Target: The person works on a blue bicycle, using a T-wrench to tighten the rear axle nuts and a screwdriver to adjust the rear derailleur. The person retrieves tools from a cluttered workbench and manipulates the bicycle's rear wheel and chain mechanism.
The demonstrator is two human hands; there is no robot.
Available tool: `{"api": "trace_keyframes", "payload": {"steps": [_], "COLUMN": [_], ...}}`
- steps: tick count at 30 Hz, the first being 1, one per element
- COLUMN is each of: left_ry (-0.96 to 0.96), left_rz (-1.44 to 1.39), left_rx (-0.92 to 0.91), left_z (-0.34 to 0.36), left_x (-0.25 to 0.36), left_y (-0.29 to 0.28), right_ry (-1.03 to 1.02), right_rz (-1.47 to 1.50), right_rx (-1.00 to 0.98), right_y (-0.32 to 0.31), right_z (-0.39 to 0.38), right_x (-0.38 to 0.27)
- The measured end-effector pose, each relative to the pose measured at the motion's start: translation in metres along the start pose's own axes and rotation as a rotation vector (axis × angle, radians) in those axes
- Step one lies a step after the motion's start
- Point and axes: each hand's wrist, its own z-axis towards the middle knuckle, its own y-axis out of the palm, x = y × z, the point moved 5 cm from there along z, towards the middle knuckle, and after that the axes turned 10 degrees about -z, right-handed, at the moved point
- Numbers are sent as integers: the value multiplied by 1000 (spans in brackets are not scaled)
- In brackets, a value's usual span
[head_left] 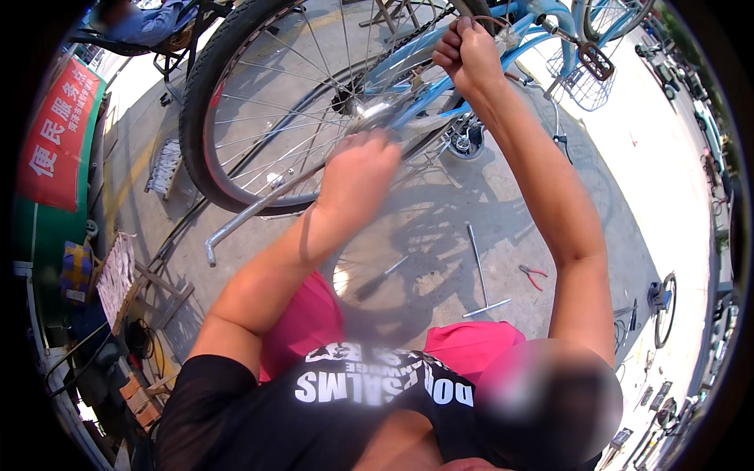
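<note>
Left hand (360,174) overlaps tyre edge (192,118) (pliers (529,272) well away)

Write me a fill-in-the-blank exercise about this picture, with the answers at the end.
1. The right hand is beside a light ____ bicycle frame.
2. The left hand is near a wheel with a ____ tyre.
3. The pliers have ____ handles.
4. The metal tool just left of the pliers resembles the letter ____.
Missing words: blue; black; red; T.
</note>
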Motion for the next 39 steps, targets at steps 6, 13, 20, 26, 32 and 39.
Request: {"api": "trace_keyframes", "payload": {"steps": [6,13,20,26,32,39], "left_ry": [-82,-69,-236,-283,-345,-474], "left_rz": [-40,-158,-299,-482,-255,-361], "left_rx": [-106,-62,-138,97,87,-237], "left_z": [-2,-6,-4,37,90,107], "left_x": [-4,-11,-21,-26,-58,-78], "left_y": [-2,-4,8,12,33,41], "right_ry": [-40,10,-125,-175,-156,-165], "right_rz": [-103,-61,164,296,377,396], "right_rx": [7,-42,-19,30,42,7], "right_y": [-12,5,-7,-19,-15,-22], "right_z": [19,9,-9,-25,-31,-30], "right_x": [-8,-3,4,11,16,19]}}
